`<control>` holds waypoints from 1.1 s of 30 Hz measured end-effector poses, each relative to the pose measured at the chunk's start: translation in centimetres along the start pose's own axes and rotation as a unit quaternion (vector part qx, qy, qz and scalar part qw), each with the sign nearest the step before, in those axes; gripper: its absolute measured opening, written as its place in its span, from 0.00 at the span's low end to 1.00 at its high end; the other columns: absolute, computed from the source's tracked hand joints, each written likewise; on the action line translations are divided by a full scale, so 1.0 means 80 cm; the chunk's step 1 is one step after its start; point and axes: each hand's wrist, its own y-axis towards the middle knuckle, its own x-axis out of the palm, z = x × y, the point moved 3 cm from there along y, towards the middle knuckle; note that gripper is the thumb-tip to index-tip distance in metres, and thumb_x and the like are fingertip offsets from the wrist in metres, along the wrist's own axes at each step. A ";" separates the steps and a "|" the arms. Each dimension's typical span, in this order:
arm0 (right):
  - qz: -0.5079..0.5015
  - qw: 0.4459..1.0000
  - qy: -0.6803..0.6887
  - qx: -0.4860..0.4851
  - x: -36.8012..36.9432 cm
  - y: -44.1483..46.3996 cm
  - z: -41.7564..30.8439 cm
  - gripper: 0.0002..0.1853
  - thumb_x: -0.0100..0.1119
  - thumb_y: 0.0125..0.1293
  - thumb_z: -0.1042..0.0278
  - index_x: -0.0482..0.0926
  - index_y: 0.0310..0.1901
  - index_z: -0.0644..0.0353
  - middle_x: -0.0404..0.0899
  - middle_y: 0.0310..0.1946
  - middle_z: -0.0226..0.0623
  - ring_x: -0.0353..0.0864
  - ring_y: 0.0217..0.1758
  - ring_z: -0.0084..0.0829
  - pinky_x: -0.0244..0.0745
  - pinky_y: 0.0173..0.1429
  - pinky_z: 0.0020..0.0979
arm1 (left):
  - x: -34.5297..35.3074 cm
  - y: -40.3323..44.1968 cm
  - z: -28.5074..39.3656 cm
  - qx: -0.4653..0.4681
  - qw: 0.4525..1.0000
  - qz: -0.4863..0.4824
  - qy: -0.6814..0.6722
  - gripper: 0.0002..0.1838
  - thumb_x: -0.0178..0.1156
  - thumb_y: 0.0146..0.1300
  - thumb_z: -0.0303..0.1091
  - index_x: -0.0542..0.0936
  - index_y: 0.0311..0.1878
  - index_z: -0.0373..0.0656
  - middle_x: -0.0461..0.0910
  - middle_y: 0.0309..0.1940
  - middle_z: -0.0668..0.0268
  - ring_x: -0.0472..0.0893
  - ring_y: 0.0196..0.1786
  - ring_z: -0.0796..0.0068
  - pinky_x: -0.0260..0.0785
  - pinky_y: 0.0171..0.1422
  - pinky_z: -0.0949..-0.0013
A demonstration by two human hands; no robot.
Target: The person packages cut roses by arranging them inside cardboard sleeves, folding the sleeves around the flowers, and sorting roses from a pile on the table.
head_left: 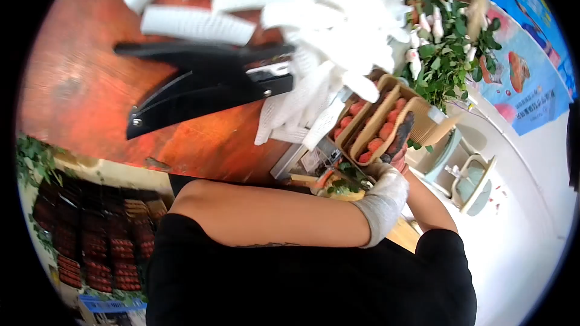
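Brown cardboard trays (356, 148) of round red fruit (376, 143) stand tilted beside the table edge. My left hand (382, 174), under a light grey fabric sleeve or glove cuff, is at their near end; its fingers are mostly hidden. My right hand (401, 139), in a dark grey glove with a reddish cuff, lies along the outer side of the nearest tray, fingers closed against it. A black plier stapler (211, 81) rests on the red-orange table (78, 93), next to a heap of white mesh foam sleeves (326, 21).
A leafy plant (444, 54) grows behind the trays, near a blue poster (531, 84). Pale green chairs (474, 184) stand to the right. Lower left, a shelf holds rows of dark red packs (99, 241). Small tools (323, 181) lie in a box below the trays.
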 end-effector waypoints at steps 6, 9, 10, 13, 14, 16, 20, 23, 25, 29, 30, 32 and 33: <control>0.012 0.991 0.130 0.041 0.028 -0.051 0.060 0.45 0.51 0.54 0.43 0.53 0.67 0.67 0.46 0.69 0.58 0.42 0.74 0.56 0.37 0.73 0.51 | -0.029 0.000 0.004 -0.033 0.992 -0.103 0.059 0.11 0.63 0.50 0.34 0.85 0.39 0.50 0.83 0.32 0.73 0.81 0.37 0.70 0.69 0.36 0.61; 0.057 0.953 0.297 0.027 0.049 -0.064 0.078 0.48 0.58 0.50 0.54 0.47 0.69 0.68 0.41 0.71 0.54 0.38 0.76 0.48 0.35 0.75 0.46 | -0.005 0.003 0.025 -0.044 0.988 0.019 0.147 0.08 0.63 0.48 0.35 0.86 0.34 0.52 0.83 0.30 0.74 0.82 0.36 0.70 0.67 0.32 0.63; 0.074 0.931 0.357 0.013 0.056 -0.067 0.081 0.50 0.61 0.48 0.60 0.45 0.69 0.68 0.38 0.72 0.51 0.36 0.77 0.44 0.35 0.76 0.44 | -0.012 0.000 0.021 -0.055 0.985 0.047 0.159 0.07 0.64 0.48 0.36 0.86 0.32 0.52 0.84 0.30 0.73 0.82 0.36 0.70 0.68 0.32 0.64; 0.145 0.987 0.062 -0.001 0.017 -0.043 0.051 0.40 0.62 0.46 0.66 0.61 0.64 0.62 0.52 0.68 0.56 0.48 0.72 0.58 0.44 0.73 0.51 | -0.036 0.004 0.014 -0.081 0.980 -0.128 0.130 0.07 0.63 0.47 0.40 0.85 0.30 0.53 0.83 0.30 0.72 0.83 0.39 0.73 0.70 0.34 0.66; 0.160 0.985 0.065 -0.001 0.017 -0.035 0.057 0.37 0.61 0.46 0.68 0.65 0.62 0.60 0.54 0.67 0.55 0.50 0.71 0.58 0.45 0.73 0.51 | -0.041 0.002 0.005 -0.065 0.977 -0.136 0.154 0.09 0.61 0.50 0.42 0.84 0.32 0.51 0.83 0.32 0.69 0.83 0.39 0.70 0.71 0.35 0.66; 0.191 0.979 0.068 -0.009 0.017 -0.039 0.049 0.34 0.63 0.46 0.69 0.68 0.60 0.60 0.55 0.67 0.52 0.50 0.71 0.56 0.47 0.73 0.50 | -0.046 -0.030 -0.009 0.015 0.996 0.071 0.052 0.12 0.59 0.53 0.41 0.83 0.37 0.47 0.82 0.33 0.65 0.83 0.38 0.66 0.72 0.38 0.63; 0.182 0.977 0.109 0.024 0.012 -0.041 0.036 0.33 0.66 0.46 0.68 0.69 0.58 0.58 0.57 0.66 0.49 0.51 0.71 0.53 0.49 0.72 0.48 | -0.157 -0.142 -0.108 -0.299 0.875 0.363 0.113 0.18 0.62 0.54 0.42 0.78 0.45 0.43 0.81 0.37 0.60 0.81 0.39 0.64 0.74 0.43 0.65; 0.230 0.968 0.098 -0.004 0.004 -0.035 0.028 0.33 0.69 0.45 0.61 0.71 0.56 0.58 0.62 0.62 0.46 0.55 0.68 0.52 0.53 0.71 0.48 | -0.204 -0.254 -0.216 -0.569 0.687 0.311 0.329 0.42 0.66 0.44 0.60 0.70 0.57 0.40 0.76 0.50 0.52 0.78 0.53 0.56 0.72 0.54 0.59; 0.236 0.966 0.109 -0.008 0.004 -0.037 0.029 0.32 0.69 0.45 0.62 0.71 0.55 0.58 0.63 0.62 0.45 0.56 0.68 0.51 0.53 0.71 0.48 | -0.218 -0.270 -0.236 -0.665 0.690 0.150 0.243 0.55 0.67 0.40 0.62 0.60 0.66 0.36 0.73 0.56 0.46 0.76 0.56 0.52 0.71 0.55 0.58; 0.260 0.958 0.122 -0.025 0.004 -0.039 0.027 0.32 0.69 0.46 0.62 0.71 0.55 0.59 0.63 0.62 0.45 0.57 0.68 0.50 0.53 0.71 0.46 | -0.233 -0.274 -0.238 -0.642 0.700 0.144 0.278 0.58 0.69 0.37 0.61 0.57 0.68 0.35 0.78 0.49 0.47 0.80 0.51 0.58 0.73 0.53 0.59; 0.267 0.955 0.121 -0.034 0.003 -0.039 0.027 0.33 0.69 0.47 0.63 0.69 0.57 0.59 0.60 0.63 0.45 0.56 0.69 0.50 0.53 0.72 0.45 | -0.237 -0.277 -0.236 -0.640 0.701 0.141 0.281 0.58 0.69 0.37 0.61 0.57 0.68 0.35 0.78 0.49 0.47 0.80 0.51 0.58 0.73 0.53 0.59; 0.243 0.962 0.124 -0.022 -0.008 -0.039 0.024 0.33 0.68 0.48 0.63 0.69 0.57 0.59 0.61 0.63 0.45 0.56 0.69 0.49 0.53 0.72 0.44 | -0.243 -0.285 -0.229 -0.610 0.723 0.184 0.266 0.59 0.70 0.36 0.61 0.58 0.67 0.31 0.78 0.50 0.46 0.80 0.51 0.56 0.72 0.54 0.59; 0.217 0.968 0.123 -0.012 -0.012 -0.039 0.024 0.32 0.68 0.49 0.63 0.69 0.57 0.59 0.61 0.63 0.45 0.56 0.69 0.48 0.54 0.71 0.43 | -0.246 -0.290 -0.226 -0.594 0.734 0.201 0.263 0.60 0.71 0.36 0.60 0.57 0.67 0.28 0.77 0.50 0.46 0.80 0.52 0.55 0.71 0.56 0.60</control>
